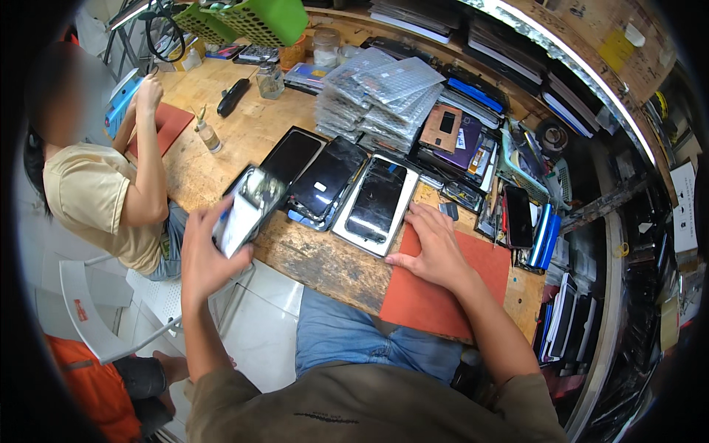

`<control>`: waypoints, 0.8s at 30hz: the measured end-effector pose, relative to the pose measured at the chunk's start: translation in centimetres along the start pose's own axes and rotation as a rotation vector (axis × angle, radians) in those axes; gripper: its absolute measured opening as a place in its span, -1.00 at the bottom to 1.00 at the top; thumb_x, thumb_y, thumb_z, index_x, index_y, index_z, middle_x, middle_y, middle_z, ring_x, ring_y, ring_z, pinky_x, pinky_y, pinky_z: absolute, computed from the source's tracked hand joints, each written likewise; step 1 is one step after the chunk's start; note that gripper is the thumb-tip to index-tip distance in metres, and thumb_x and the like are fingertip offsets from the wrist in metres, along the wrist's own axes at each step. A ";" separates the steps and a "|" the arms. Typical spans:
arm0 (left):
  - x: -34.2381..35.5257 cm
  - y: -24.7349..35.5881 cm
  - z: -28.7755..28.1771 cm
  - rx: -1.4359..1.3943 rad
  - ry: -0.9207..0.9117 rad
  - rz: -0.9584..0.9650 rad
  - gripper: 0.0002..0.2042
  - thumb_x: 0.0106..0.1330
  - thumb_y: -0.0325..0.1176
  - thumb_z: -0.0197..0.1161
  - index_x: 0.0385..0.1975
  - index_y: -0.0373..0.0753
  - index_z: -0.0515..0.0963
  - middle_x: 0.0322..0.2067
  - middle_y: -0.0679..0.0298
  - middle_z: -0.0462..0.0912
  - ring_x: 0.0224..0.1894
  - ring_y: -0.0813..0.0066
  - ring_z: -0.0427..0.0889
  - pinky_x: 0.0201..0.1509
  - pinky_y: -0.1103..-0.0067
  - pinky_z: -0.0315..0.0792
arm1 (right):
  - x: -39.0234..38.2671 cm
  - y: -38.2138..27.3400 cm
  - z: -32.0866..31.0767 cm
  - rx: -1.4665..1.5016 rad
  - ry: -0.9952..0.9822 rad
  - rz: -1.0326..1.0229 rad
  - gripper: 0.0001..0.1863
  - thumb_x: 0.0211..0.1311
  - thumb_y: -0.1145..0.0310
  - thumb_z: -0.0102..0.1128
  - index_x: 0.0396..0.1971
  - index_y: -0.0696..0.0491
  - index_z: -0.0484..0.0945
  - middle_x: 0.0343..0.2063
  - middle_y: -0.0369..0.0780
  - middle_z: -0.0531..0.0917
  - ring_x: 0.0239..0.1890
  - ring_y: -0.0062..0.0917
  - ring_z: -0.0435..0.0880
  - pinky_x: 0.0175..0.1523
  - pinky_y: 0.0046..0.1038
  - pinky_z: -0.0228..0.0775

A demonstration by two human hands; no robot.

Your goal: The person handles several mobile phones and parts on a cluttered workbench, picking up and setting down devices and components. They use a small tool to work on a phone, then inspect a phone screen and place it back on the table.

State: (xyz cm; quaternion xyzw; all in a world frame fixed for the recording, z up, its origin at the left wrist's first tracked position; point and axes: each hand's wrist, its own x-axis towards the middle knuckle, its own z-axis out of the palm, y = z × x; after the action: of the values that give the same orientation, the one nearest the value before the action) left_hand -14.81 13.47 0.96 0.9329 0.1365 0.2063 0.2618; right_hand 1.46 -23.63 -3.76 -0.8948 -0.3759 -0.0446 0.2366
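My left hand [203, 255] is closed around a smartphone [255, 207] at the table's left front edge. Its glossy surface catches the light, and motion smears it a little. My right hand [436, 247] has its fingers apart, the fingertips and thumb at the right edge of a shallow white box [404, 199]. Inside that box lies a black smartphone [377, 198]. Left of the box is a dark phone [325, 181] with its frame edges showing. Another dark phone [293, 156] sits beyond the one in my left hand. Under my right wrist is a red-orange mat [473, 269].
Bubble-wrap pouches [380, 92] are piled at the back. Phone parts and a tool basket [528, 162] crowd the right side. A co-worker [103, 177] sits at the left beside another red mat [168, 127]. A small bottle [208, 136] and a glass jar [269, 80] stand nearby.
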 end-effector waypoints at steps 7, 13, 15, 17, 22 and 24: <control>-9.5 -1.5 -1.0 -0.098 0.089 -0.356 -0.18 -0.19 -0.32 0.48 0.29 -0.21 0.53 0.00 0.06 0.49 0.06 0.08 0.54 0.19 0.30 0.44 | 4.2 -2.2 3.5 0.078 0.061 -0.088 -0.15 -0.09 -0.13 0.62 0.05 0.21 0.55 0.14 0.07 0.55 0.29 -0.04 0.43 0.37 -0.05 0.21; -9.4 -2.6 -1.8 0.029 0.148 -0.344 -0.17 -0.17 -0.33 0.48 0.32 -0.19 0.51 0.00 0.08 0.45 0.08 0.11 0.52 0.16 0.33 0.46 | 7.2 -5.9 5.8 0.020 0.065 -0.016 -0.30 -0.03 -0.08 0.62 -0.06 0.15 0.58 -0.08 -0.07 0.58 0.08 -0.10 0.50 0.25 -0.10 0.33; -8.7 -2.0 -1.6 -0.011 0.159 -0.336 -0.17 -0.17 -0.33 0.48 0.32 -0.18 0.51 0.01 0.09 0.45 0.08 0.12 0.52 0.15 0.33 0.46 | 7.4 -6.2 6.0 0.032 0.095 -0.058 -0.34 0.05 -0.04 0.58 -0.04 0.17 0.58 -0.07 -0.05 0.60 0.11 -0.10 0.50 0.24 -0.13 0.34; -7.9 -1.2 -1.1 -0.030 0.154 -0.259 -0.16 -0.17 -0.33 0.49 0.33 -0.17 0.51 0.02 0.10 0.44 0.08 0.14 0.52 0.13 0.34 0.46 | 6.9 -5.9 5.8 0.070 0.089 -0.066 -0.37 0.08 0.01 0.57 -0.03 0.18 0.58 -0.04 -0.02 0.60 0.13 -0.11 0.50 0.25 -0.13 0.34; -7.0 1.1 0.9 -0.131 0.097 -0.200 -0.14 -0.20 -0.32 0.53 0.32 -0.16 0.51 0.02 0.12 0.46 0.06 0.16 0.54 0.09 0.38 0.48 | 6.5 -3.8 5.7 0.274 0.235 0.202 -0.48 0.24 0.21 0.44 0.08 0.22 0.53 -0.01 0.01 0.68 0.04 -0.17 0.66 0.23 -0.13 0.46; -7.0 1.8 1.7 -0.142 0.074 -0.193 -0.15 -0.20 -0.28 0.54 0.31 -0.18 0.53 0.01 0.10 0.48 0.06 0.14 0.55 0.09 0.36 0.49 | 7.3 -2.9 5.8 0.443 0.221 0.245 -0.48 0.27 0.25 0.37 0.12 0.24 0.49 -0.03 0.06 0.64 0.07 -0.05 0.62 0.23 -0.09 0.43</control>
State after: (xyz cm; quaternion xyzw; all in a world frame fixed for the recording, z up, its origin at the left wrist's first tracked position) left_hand -19.88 8.75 -1.57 0.8863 0.2204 0.2234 0.3406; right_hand 4.14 -14.48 -5.84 -0.8497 -0.2373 -0.0295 0.4699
